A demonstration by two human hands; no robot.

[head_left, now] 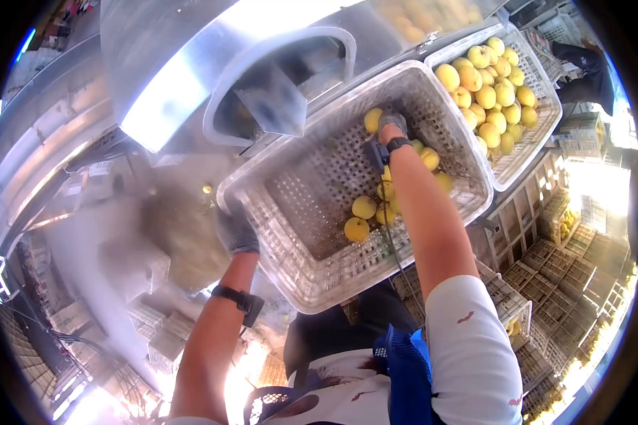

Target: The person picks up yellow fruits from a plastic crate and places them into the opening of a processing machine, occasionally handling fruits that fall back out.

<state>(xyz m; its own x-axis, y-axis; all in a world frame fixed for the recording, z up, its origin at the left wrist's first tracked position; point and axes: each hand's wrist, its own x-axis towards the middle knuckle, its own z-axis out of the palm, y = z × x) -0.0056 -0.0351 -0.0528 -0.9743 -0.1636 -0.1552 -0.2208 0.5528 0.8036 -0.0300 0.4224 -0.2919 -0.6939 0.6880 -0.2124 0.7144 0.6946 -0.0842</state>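
Observation:
A white plastic crate (376, 265) with slotted walls is tilted in front of me. Several yellow peaches (364, 207) lie loose in its right half. Wearing a grey glove, my right hand (393, 124) reaches down inside near the far wall. Its fingers are curled against a yellow peach (373, 120), though they are partly hidden. At the crate's left corner my left hand (238, 232), also gloved, is closed over the rim; its fingertips are blurred. Dark straps with small devices sit on both my wrists.
A second crate (500, 170) heaped with yellow peaches stands at the right. Beyond the crate is a metal machine with a rounded chute (280, 85). Stacked crates (553, 273) fill the lower right. A cable runs along my right arm. Another person (585, 74) stands at upper right.

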